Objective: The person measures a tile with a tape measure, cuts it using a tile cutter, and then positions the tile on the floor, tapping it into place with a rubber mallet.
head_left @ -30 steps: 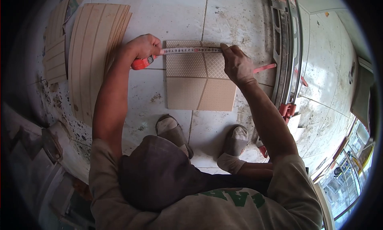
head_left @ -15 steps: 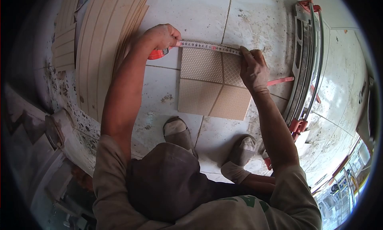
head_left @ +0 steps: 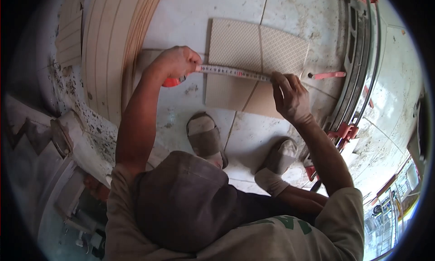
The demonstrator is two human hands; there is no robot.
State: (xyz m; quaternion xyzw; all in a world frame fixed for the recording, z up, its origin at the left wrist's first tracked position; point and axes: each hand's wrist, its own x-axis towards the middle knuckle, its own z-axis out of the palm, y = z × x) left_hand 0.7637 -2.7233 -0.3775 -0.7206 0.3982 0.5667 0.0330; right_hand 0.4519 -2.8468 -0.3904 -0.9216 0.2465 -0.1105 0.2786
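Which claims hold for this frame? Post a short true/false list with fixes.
1. The left hand holds the tape at its red case. True.
2. The tape is fully wound in. False: a length spans between both hands.
3. The right hand grips the drawn-out tape. True.
4. The tile lies on the striped stack. False: it's on the floor.
5. Metal rails lie right of the tile. True.

I stretch both arms forward, my left hand curled, my right hand pinching with bent fingers.
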